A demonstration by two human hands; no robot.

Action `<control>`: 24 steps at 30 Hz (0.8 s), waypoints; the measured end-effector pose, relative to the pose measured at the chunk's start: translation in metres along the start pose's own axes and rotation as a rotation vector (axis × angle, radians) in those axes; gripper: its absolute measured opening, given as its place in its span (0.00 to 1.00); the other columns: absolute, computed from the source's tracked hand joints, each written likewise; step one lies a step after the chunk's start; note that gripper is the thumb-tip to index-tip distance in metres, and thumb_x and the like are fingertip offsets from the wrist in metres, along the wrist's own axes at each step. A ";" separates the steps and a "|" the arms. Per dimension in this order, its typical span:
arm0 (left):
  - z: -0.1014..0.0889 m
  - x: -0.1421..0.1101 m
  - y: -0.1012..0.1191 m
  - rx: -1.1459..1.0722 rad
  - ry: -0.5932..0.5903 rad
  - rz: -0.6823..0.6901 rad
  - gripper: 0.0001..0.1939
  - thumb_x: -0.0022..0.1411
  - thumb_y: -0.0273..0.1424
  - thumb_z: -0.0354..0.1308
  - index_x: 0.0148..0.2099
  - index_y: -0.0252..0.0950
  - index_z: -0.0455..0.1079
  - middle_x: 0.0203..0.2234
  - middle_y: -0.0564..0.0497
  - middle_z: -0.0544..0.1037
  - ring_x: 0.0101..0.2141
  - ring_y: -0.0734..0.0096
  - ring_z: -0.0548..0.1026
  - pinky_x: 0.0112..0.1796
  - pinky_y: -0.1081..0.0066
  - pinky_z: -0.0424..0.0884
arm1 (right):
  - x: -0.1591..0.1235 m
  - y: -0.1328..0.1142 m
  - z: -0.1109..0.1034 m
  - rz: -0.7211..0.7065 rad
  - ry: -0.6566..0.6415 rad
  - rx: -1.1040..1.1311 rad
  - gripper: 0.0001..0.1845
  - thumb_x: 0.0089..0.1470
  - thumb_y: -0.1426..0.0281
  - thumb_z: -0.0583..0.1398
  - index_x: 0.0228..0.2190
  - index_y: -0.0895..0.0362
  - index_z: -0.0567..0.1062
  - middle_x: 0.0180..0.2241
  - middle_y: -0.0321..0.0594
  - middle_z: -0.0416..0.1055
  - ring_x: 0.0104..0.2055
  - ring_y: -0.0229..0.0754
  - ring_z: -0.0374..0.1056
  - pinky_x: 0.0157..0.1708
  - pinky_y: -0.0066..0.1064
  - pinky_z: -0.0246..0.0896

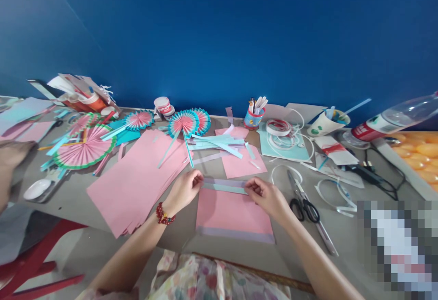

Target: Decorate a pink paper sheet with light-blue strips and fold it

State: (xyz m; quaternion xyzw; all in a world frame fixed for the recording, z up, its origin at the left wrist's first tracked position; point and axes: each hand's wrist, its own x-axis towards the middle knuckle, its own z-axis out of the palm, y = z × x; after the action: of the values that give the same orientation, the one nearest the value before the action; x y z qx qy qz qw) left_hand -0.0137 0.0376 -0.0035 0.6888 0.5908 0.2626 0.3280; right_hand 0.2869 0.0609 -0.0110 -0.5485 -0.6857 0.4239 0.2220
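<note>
A pink sheet of paper (pixel 234 211) lies flat in front of me, with a lavender strip (pixel 239 235) along its near edge. Across its far edge runs a light blue paper strip (pixel 227 188), just below another lavender strip (pixel 222 181). My left hand (pixel 186 188), with a red bead bracelet at the wrist, pinches the left end of the blue strip. At the right end, my right hand (pixel 268 195) has its thumb and fingers closed on the same strip. The fingers partly cover both ends.
A stack of pink paper (pixel 137 177) lies left, with pleated paper fans (pixel 85 147) beyond. Scissors (pixel 304 204) rest at right, near looped white tape (pixel 284 136). A pen cup (pixel 253 117), bottle (pixel 383 124) and cut strips (pixel 219 142) stand or lie farther back. Another person's arm (pixel 10 163) shows at left.
</note>
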 end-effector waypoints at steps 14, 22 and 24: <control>0.001 -0.002 0.003 0.077 -0.010 -0.015 0.07 0.61 0.23 0.51 0.39 0.39 0.64 0.32 0.52 0.77 0.31 0.68 0.76 0.35 0.69 0.69 | -0.001 0.006 0.001 0.016 0.007 -0.064 0.07 0.54 0.62 0.56 0.32 0.52 0.69 0.24 0.32 0.66 0.24 0.38 0.64 0.26 0.27 0.60; 0.001 -0.003 0.003 0.091 -0.026 -0.014 0.06 0.62 0.24 0.50 0.40 0.39 0.63 0.32 0.52 0.75 0.30 0.69 0.74 0.34 0.70 0.68 | 0.000 0.004 0.000 0.041 -0.002 -0.051 0.07 0.54 0.63 0.56 0.33 0.52 0.70 0.23 0.32 0.66 0.24 0.38 0.64 0.25 0.27 0.60; 0.001 -0.003 0.003 0.102 -0.026 -0.018 0.06 0.63 0.24 0.50 0.40 0.39 0.64 0.32 0.52 0.75 0.30 0.69 0.74 0.34 0.70 0.68 | 0.000 0.004 0.000 0.040 0.004 -0.070 0.07 0.54 0.63 0.55 0.33 0.52 0.70 0.23 0.32 0.65 0.24 0.38 0.65 0.25 0.27 0.59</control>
State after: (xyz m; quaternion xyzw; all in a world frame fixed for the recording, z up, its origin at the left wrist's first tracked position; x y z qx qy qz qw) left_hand -0.0115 0.0341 -0.0024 0.7026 0.6053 0.2203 0.3023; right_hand 0.2893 0.0612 -0.0142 -0.5703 -0.6886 0.4030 0.1953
